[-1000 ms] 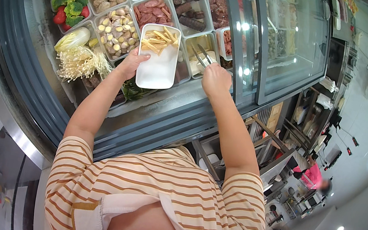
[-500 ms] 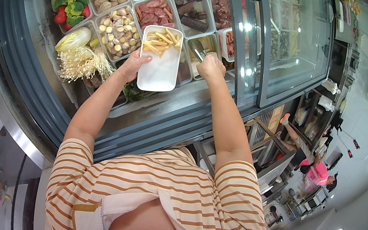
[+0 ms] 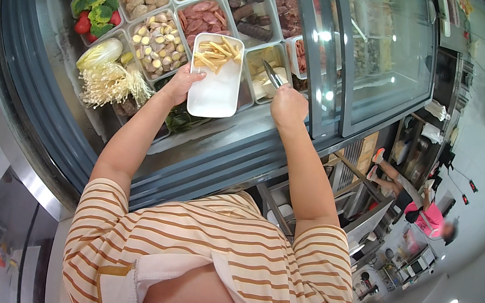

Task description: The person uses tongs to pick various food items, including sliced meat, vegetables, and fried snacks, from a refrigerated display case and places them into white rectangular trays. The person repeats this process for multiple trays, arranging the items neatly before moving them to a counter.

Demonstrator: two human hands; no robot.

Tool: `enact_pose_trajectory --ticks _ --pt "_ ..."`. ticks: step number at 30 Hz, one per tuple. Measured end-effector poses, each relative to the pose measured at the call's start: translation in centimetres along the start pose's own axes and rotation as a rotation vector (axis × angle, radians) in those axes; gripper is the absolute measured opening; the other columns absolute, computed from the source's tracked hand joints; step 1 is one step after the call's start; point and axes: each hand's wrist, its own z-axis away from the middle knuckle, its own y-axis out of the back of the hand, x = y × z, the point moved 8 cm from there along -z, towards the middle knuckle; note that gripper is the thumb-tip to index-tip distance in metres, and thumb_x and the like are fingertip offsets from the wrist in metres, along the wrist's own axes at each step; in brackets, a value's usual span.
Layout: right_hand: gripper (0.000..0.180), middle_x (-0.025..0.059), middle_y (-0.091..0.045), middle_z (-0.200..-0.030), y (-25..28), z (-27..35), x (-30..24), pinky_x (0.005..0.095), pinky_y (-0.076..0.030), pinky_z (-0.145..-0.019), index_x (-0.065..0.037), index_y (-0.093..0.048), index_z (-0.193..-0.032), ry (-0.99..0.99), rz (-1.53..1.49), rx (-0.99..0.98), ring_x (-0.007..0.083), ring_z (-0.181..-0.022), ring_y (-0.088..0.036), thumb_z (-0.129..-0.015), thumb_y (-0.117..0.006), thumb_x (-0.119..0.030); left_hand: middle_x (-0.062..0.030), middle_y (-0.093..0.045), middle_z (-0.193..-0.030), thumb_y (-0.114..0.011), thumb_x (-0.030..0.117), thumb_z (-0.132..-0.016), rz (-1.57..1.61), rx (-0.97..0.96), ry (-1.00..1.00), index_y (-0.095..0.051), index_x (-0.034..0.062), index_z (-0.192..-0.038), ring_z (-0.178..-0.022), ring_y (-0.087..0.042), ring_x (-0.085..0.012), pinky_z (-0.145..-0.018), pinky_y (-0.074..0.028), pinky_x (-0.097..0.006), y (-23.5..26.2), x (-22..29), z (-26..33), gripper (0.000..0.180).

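Note:
My left hand [image 3: 181, 85] grips the left edge of a white rectangular tray [image 3: 213, 94], thumb over the rim. Golden-yellow strips [image 3: 218, 54] lie in the far end of the tray; its near part is bare. My right hand [image 3: 290, 106] is closed around metal tongs [image 3: 272, 74], whose tips point far left over a clear tub with pale white pieces [image 3: 263, 84]. Whether the tongs touch those pieces I cannot tell. Just beyond the tray is a tub of reddish sliced sausage [image 3: 203, 19].
Several tubs of food fill the chilled case, with broccoli [image 3: 98, 7] and enoki mushrooms [image 3: 114, 83] at the left. A sliding glass door frame [image 3: 344, 60] stands right of my right hand. Grey rails [image 3: 221, 170] edge the case. A person in pink [image 3: 430, 220] is farther right.
The tray has shifted slightly right. My right hand has moved right and a little nearer, and the tongs have swung with it, showing more of the pale pieces.

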Motion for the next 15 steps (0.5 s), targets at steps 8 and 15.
enact_pose_trajectory --ticks 8,15 --pt "0.037 0.0203 -0.057 -0.114 -3.3 -5.6 -1.0 0.0476 -0.054 -0.051 0.007 -0.059 -0.108 -0.076 0.219 -0.209 0.0332 -0.092 -0.063 -0.083 -0.055 -0.02 -0.0092 -0.061 -0.11 -0.059 0.004 -0.082 0.03 -0.049 -0.008 -0.047 0.0037 -0.12 -0.094 -0.063 -0.02 -0.085 -0.051 -0.036 -0.7 -0.4 0.0 0.039" --pt "0.02 0.0123 -0.063 -0.096 -2.2 -3.4 -1.0 0.0447 -0.055 -0.063 -0.004 -0.067 -0.094 0.134 0.201 -0.153 0.0293 -0.09 -0.064 -0.08 -0.058 -0.014 -0.0103 -0.061 -0.11 -0.056 0.001 -0.082 -0.007 -0.035 0.039 -0.047 0.0035 -0.119 -0.096 -0.062 -0.0206 -0.087 -0.05 -0.036 -0.9 -0.2 -0.3 0.037"
